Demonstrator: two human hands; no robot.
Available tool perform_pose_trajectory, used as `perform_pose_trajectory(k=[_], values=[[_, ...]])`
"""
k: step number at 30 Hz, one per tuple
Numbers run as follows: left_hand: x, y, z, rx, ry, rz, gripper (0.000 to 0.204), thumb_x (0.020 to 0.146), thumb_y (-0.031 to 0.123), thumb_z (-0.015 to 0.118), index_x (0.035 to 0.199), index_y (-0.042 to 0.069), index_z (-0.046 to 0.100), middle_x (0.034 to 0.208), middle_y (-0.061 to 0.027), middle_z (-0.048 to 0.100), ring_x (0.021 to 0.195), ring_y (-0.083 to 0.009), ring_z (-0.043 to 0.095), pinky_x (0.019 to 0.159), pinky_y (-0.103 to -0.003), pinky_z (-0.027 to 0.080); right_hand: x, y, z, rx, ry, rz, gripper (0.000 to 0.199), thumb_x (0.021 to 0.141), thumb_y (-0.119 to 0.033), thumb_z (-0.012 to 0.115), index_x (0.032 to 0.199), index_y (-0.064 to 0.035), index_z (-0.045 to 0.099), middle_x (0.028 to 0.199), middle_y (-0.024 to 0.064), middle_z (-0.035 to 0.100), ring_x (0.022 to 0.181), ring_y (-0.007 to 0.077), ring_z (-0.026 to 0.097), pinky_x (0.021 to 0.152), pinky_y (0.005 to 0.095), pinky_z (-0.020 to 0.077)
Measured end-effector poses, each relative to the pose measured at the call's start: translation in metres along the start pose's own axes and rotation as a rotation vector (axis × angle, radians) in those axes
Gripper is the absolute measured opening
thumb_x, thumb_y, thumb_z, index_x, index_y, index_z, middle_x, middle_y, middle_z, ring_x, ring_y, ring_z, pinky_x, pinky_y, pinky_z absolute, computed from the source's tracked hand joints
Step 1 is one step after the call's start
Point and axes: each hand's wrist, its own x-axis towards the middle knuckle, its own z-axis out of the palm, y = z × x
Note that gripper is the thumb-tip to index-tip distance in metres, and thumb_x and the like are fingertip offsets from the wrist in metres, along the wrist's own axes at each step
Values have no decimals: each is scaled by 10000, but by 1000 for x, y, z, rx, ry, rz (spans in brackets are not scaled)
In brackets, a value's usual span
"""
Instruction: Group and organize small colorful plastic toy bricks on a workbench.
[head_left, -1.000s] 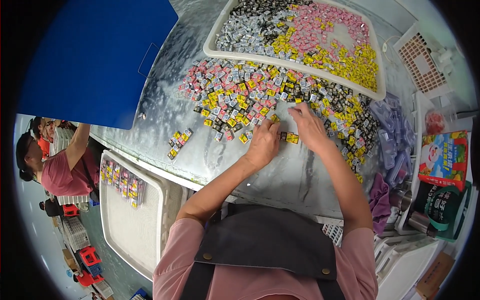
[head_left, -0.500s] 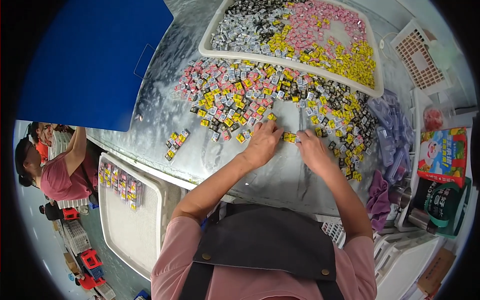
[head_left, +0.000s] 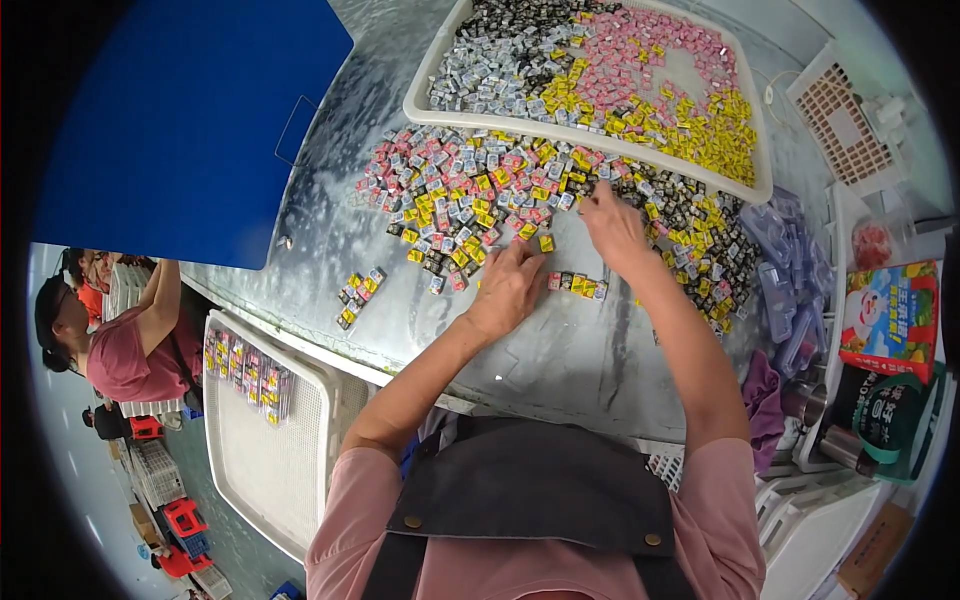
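Observation:
Small wrapped blocks (head_left: 470,215) in pink, yellow, white and black lie in a wide heap on the table. My left hand (head_left: 505,287) rests at the heap's near edge, fingers slightly bent and apart, close to a yellow block (head_left: 546,243) lying by itself. A short row of blocks (head_left: 577,285) lies end to end just right of that hand, touched by neither hand. Over the heap's middle, my right hand (head_left: 618,230) has its fingertips pinched together among the blocks. What they hold, if anything, is too small to make out.
A white tray (head_left: 590,125) of blocks sorted by colour stands behind the heap. Two short rows of blocks (head_left: 358,297) lie at left. Clear plastic cases (head_left: 790,280) are at right. A lower white tray (head_left: 265,480) holds filled packs. A co-worker (head_left: 125,355) is at far left.
My right hand has left the short row and moved up to the heap. My left hand has shifted slightly left and down, and the row now shows fully.

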Motion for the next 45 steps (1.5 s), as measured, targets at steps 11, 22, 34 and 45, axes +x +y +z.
perform_pose_trajectory(k=[11,22,34,45], values=[[-1,9,-6,19,-59,90,366,853,140,708,1198,38,643,1049,-135,563,1006,-309,558,954,-452,363,-123,-30,-31,555,-76,486,151,905,-111,655,1011,-15,605,956,190,641,851,410,638,739,489,502],[3,7,0,7,-82,113,236,879,136,693,1102,59,705,922,-97,567,931,-282,587,986,-468,368,-140,-35,-29,465,39,260,321,870,-117,740,1145,-3,621,972,157,606,757,331,651,677,417,523],[3,7,-1,8,-74,109,237,865,123,707,1093,55,710,924,-98,561,936,-283,583,999,-480,371,-114,-5,-36,394,-72,180,327,838,-236,790,1053,-29,656,889,131,615,772,321,651,689,416,525],[2,5,1,11,-79,101,296,865,115,699,1149,37,672,978,-115,561,985,-306,574,1000,-484,370,-47,17,-33,122,-23,76,265,930,-140,648,1173,-37,618,1091,175,561,866,385,666,734,466,546]])
